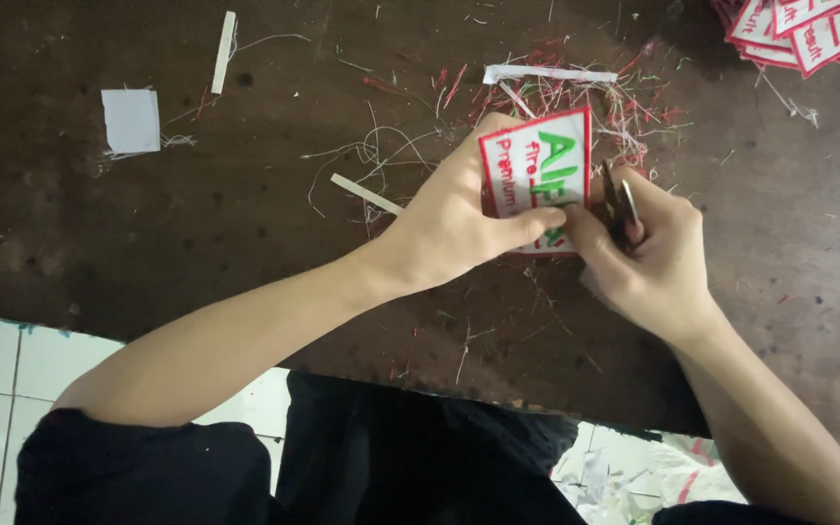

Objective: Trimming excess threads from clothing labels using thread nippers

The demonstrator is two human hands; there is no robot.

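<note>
My dark-clothed lap [362, 467] sits closest, pressed up against the bench's near edge, with both bare forearms reaching out over the dark brown bench [148, 233]. My left hand [459, 219] pinches an embroidered patch [537, 160], white with a red border and green and red stitching, thumb across its lower face, holding it tilted up just above the middle of the bench. My right hand [648, 258] is closed around small thread snips [621, 204], blades right at the patch's right edge. Red, green and white thread clippings [576, 102] litter the bench beyond the patch. A stack of matching patches [809, 34] lies at the far right corner. Toward the far left lie a white fabric square [131, 120] and a white strip [224, 52].
</note>
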